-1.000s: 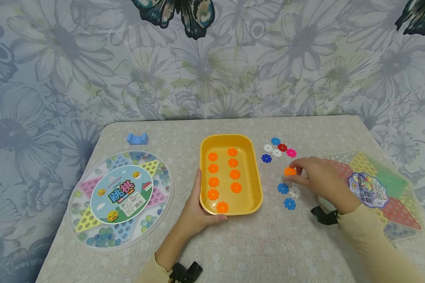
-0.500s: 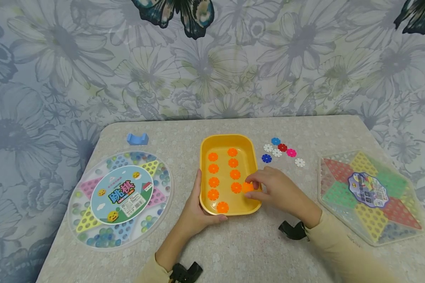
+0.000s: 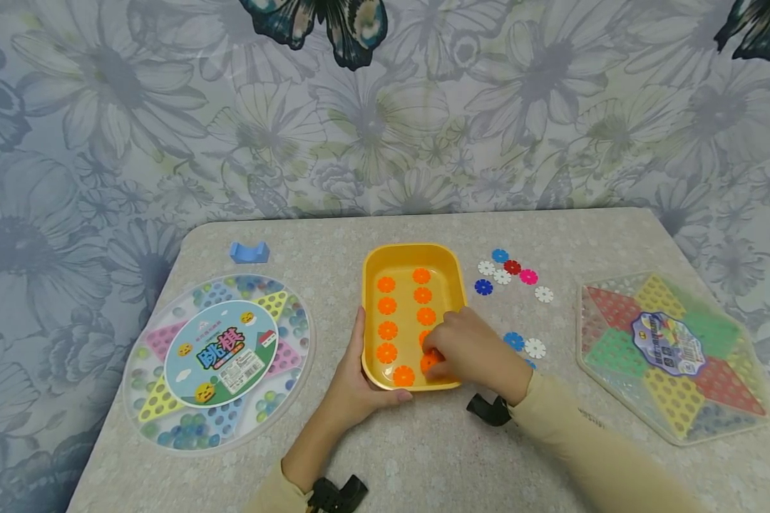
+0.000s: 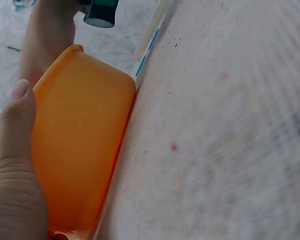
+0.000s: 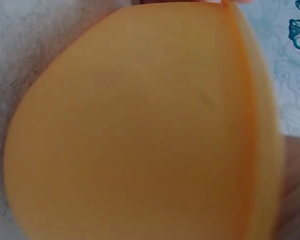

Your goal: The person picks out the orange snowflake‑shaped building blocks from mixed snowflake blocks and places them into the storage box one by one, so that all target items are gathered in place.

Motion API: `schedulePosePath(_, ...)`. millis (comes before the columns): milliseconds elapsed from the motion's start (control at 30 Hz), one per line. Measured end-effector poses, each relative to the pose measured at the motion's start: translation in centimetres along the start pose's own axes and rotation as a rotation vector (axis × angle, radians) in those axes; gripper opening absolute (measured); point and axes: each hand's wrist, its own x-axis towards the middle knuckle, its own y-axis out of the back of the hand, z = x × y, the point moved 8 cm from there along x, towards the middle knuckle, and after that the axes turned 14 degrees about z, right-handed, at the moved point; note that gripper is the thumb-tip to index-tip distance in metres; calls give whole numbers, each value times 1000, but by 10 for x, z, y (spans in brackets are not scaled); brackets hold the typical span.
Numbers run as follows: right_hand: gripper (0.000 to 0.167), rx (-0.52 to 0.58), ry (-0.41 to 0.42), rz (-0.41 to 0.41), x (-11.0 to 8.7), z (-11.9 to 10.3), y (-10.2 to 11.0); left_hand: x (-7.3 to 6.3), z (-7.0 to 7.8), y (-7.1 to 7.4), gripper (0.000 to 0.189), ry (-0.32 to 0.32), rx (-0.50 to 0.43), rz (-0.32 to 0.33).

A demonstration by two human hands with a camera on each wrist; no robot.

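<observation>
My left hand (image 3: 353, 388) grips the near left corner of a yellow tray (image 3: 406, 306), thumb along the front rim and fingers up its left side. In the left wrist view the thumb (image 4: 15, 135) lies against the tray's wall (image 4: 85, 135). My right hand (image 3: 478, 353) reaches over the tray's right rim and pinches an orange flower-shaped disc (image 3: 430, 360) low in the near right part. Two columns of orange discs (image 3: 388, 330) lie in the tray, the right one partly hidden by the hand. The tray's outer wall (image 5: 135, 125) fills the right wrist view.
Right of the tray lie loose discs: blue (image 3: 483, 287), red (image 3: 512, 267), pink (image 3: 529, 276) and white (image 3: 544, 293). A round marble game board (image 3: 218, 363) stands left, a hexagonal one (image 3: 667, 356) right. A light-blue plastic piece (image 3: 249, 252) sits at the back left.
My right hand has carried the orange disc left from beside the loose discs, over the tray's right rim and down into its near right part. The left hand and tray have stayed put.
</observation>
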Motion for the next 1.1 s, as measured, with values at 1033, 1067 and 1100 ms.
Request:
schedulePosePath(1033, 10, 39, -14, 392, -17, 11, 32, -1, 4, 1, 139, -19, -7, -2)
schedulePosePath(1067, 11, 41, -32, 401, -20, 13, 34, -1, 4, 2, 139, -22, 1, 1)
schedulePosePath(1100, 13, 42, -54, 408, -23, 16, 35, -1, 5, 2, 138, -21, 6, 3)
